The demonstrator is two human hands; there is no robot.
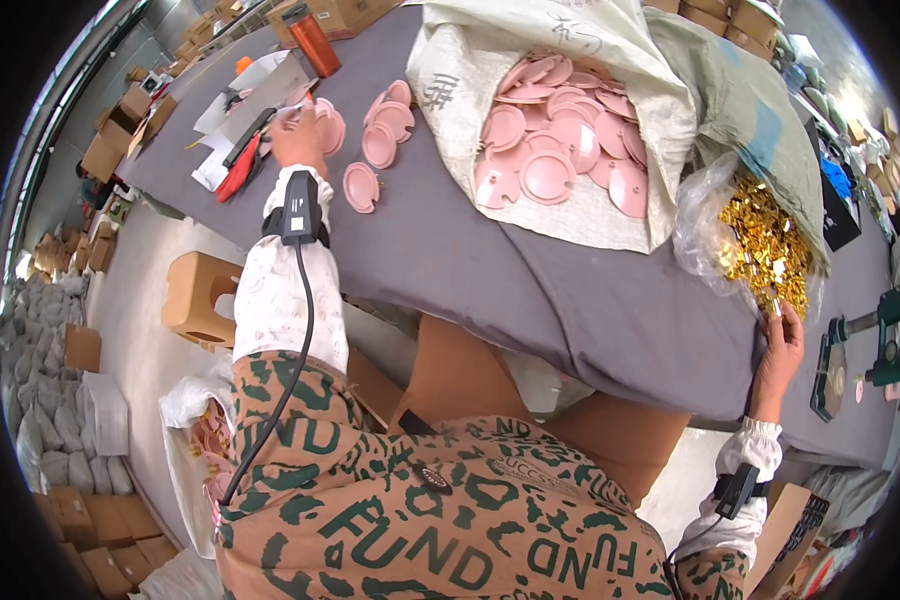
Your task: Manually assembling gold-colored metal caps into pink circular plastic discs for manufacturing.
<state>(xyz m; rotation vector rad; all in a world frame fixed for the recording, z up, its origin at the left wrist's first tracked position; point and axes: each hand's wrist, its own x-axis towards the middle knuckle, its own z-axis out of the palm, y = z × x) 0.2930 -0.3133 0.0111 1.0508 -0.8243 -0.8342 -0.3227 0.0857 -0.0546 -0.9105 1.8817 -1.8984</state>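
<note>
I see two bare hands at one grey-covered desk point(420, 262). One white sack point(610, 232) lies open with more pink discs than I can count. Outside it, one pink disc point(361, 187) lies alone, a cluster of at least three point(394, 120) overlaps beyond it, and at least one more point(331, 128) sits right against the left hand point(298, 135). There's one heap of gold pieces point(765, 235), uncountable, in one clear bag point(705, 225), and one orange bottle point(312, 42).

The left hand's fingers are bent beside that nearest disc, the sack well off to its right; I can't tell if it grips. The right hand point(782, 338) has its fingertips close together at the heap's near edge; whether they pinch a piece, I can't tell.
</note>
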